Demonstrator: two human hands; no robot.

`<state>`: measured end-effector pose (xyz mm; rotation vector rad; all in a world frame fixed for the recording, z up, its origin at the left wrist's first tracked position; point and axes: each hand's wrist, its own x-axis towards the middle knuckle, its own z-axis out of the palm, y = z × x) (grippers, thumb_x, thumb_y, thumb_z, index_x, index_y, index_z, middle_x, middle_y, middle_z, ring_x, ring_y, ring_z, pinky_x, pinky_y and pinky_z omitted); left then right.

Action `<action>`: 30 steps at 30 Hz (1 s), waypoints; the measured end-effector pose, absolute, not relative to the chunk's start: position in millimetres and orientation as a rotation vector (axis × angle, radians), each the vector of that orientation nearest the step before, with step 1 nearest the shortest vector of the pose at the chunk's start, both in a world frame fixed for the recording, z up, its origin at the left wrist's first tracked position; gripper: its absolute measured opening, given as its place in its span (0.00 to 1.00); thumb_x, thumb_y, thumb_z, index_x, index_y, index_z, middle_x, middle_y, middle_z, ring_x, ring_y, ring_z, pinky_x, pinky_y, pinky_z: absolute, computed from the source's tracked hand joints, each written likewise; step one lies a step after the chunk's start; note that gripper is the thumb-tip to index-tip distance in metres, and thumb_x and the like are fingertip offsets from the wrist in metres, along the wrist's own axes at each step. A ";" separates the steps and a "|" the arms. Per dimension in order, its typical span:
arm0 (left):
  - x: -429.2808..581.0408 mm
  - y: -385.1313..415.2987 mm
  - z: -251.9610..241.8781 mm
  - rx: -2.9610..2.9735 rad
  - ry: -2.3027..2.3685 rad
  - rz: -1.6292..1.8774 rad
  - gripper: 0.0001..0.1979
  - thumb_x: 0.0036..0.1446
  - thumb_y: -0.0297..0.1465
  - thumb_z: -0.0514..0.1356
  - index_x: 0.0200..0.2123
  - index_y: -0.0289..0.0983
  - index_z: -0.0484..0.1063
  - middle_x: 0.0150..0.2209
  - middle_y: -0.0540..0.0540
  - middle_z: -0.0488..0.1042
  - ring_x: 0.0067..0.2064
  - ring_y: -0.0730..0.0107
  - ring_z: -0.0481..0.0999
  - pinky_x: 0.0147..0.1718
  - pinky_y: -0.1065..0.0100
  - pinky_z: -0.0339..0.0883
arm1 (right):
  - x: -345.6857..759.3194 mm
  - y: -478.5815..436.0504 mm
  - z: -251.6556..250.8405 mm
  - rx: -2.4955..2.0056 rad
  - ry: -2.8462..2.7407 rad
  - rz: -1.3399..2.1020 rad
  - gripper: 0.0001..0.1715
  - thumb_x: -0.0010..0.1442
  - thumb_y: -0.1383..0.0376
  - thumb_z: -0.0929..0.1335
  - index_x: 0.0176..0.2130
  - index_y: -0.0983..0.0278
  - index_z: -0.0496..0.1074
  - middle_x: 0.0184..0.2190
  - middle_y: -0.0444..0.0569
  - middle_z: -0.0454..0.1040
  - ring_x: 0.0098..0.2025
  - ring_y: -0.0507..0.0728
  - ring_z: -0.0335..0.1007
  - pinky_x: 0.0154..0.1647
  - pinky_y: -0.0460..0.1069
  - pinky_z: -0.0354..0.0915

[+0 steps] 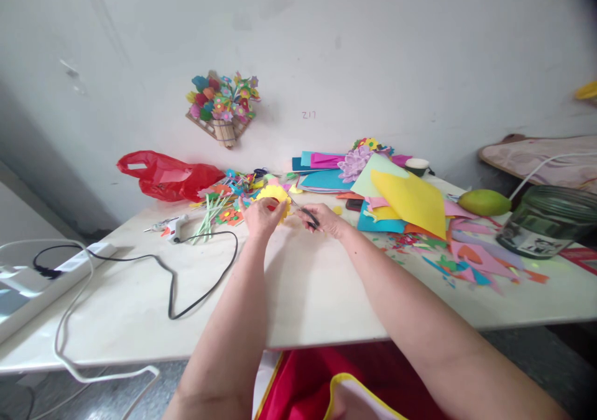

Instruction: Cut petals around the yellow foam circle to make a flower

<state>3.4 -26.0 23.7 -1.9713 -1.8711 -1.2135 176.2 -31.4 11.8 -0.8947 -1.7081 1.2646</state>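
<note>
My left hand (262, 216) pinches a yellow flower cutout (274, 194) with a scalloped edge, held just above the table. A bit of red shows at its middle, partly behind my fingers. My right hand (325, 219) is closed around the dark handles of a pair of scissors (310, 217). The blades point left and away, close to the flower's right edge; whether they touch it I cannot tell. Left of my left hand lie orange flower cutouts (229, 215) and pale green sticks (208, 214).
A glue gun (176, 227) with its black cord lies left, by a white power strip (88, 256). A red plastic bag (168, 176) sits behind. To the right are coloured sheets (410, 199), scraps (466, 255), a green mango (485, 202) and a glass jar (548, 221).
</note>
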 end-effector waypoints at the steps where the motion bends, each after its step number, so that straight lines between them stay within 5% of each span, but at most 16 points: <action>1: 3.3 -26.1 23.6 -1.971 -1.869 -1.220 0.18 0.51 0.48 0.55 0.22 0.43 0.75 0.31 0.49 0.80 0.35 0.62 0.77 0.62 0.51 0.29 | 176.2 -31.6 12.1 -0.894 -1.705 1.268 0.19 0.48 0.51 0.68 0.26 0.66 0.67 0.16 0.41 0.63 0.16 0.46 0.56 0.15 0.43 0.51; 30: 2.0 -24.8 22.4 -1.954 -1.864 -1.253 0.17 0.52 0.46 0.56 0.22 0.42 0.75 0.29 0.48 0.79 0.35 0.62 0.78 0.62 0.50 0.31 | 175.5 -28.6 10.8 -0.858 -1.688 1.274 0.18 0.47 0.53 0.68 0.25 0.67 0.67 0.15 0.40 0.61 0.17 0.46 0.55 0.16 0.43 0.51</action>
